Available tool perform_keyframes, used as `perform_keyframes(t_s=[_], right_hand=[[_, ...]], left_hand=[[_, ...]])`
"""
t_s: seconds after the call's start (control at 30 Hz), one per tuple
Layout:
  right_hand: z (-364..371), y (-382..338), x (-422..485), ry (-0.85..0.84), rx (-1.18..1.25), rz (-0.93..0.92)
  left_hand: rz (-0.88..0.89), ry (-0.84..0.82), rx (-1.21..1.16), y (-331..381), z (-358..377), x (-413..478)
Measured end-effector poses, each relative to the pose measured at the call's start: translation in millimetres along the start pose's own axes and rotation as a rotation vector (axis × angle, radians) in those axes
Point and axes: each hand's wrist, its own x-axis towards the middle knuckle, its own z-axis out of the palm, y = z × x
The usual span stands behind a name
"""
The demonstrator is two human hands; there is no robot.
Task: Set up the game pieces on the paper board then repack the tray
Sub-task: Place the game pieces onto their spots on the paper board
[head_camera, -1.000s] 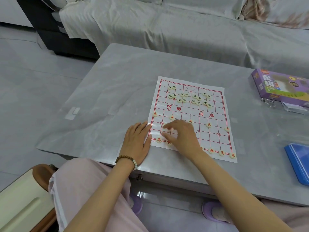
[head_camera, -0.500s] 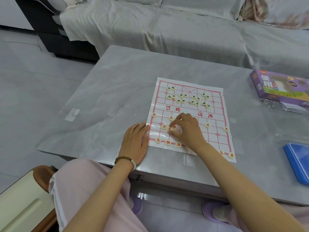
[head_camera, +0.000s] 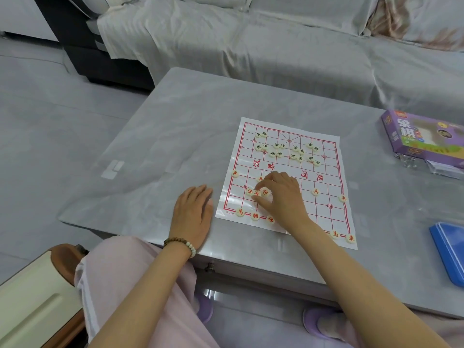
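The white paper board (head_camera: 329,177) with a red grid lies on the grey table. Several green-lettered pieces (head_camera: 288,150) are bunched at its far end. Red-lettered pieces (head_camera: 254,216) stand along the near row and further up the near half. My right hand (head_camera: 283,197) is over the near left part of the board, its thumb and forefinger curled round a red piece (head_camera: 265,191) in a cluster of three. My left hand (head_camera: 194,213) lies flat on the table just left of the board. The blue tray (head_camera: 449,252) sits at the right edge.
A purple game box (head_camera: 424,136) lies at the far right with clear plastic wrap (head_camera: 405,159) beside it. The table (head_camera: 163,146) has a covered sofa (head_camera: 276,46) behind it. My knees and purple slippers are below the near edge.
My right hand has moved away from the near row toward the middle left of the board, uncovering the pieces there, and now curls over the three clustered red pieces. The left hand has stayed put.
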Motion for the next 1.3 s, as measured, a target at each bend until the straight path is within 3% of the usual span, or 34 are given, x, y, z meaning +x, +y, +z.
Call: perform_keyframes(t_s=[0.13, 0.37, 0.6, 0.83, 1.3], right_hand=[[1.7, -29.6, 1.9, -0.039, 0.181, -0.122], [22.4, -46.4, 0.4, -0.170, 0.172, -0.249], [34.9, -45.8, -4.2, -0.067, 0.116, -0.129], [34.1, -42.0, -5.2, -0.114, 0.216, -0.129], [25.5, -39.1, -5.7, -0.030, 0.285, -0.102]], left_hand=[[-0.082, 0.075, -0.063, -6.6, -2.8, -0.4], [-0.074, 0.101, -0.039, -3.2, -2.3, -1.1], [-0.066, 0.102, -0.031, -1.7, -2.5, -1.9], [-0.063, 0.111, -0.037, 0.3, -3.7, -1.9], [-0.055, 0.128, -0.102, -1.6, -3.7, -1.8]])
